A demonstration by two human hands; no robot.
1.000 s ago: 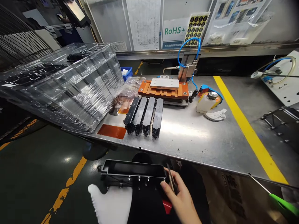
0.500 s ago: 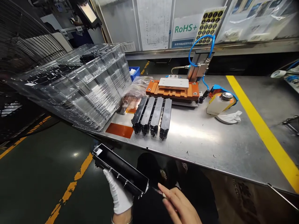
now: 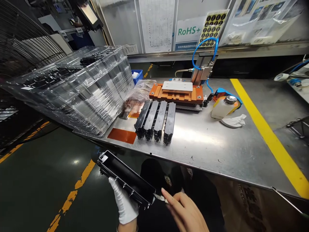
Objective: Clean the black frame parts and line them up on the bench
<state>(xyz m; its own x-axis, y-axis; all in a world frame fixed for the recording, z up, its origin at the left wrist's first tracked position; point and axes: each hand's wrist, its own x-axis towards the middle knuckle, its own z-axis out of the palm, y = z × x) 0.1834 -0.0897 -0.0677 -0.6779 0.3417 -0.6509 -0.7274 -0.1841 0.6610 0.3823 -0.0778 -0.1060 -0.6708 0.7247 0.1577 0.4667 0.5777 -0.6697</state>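
My left hand (image 3: 124, 203), in a white glove, is wrapped round a long black plastic housing (image 3: 125, 177) held below the table's near edge, its open side up and tilted toward the lower right. My bare right hand (image 3: 185, 212) pinches a small thin blade-like tool (image 3: 159, 198) whose tip touches the housing's right end. Several more black housings (image 3: 155, 120) lie side by side on the steel table (image 3: 217, 145).
A tall stack of clear plastic trays (image 3: 77, 87) fills the table's left. An orange press fixture (image 3: 177, 91) with blue air hoses stands at the back, a white bottle (image 3: 223, 108) and cloth to its right. A yellow stripe (image 3: 265, 132) crosses the table.
The housing swung from level to tilted, and my gloved left hand came up round it. My right hand brought the small tool to the housing's right end.
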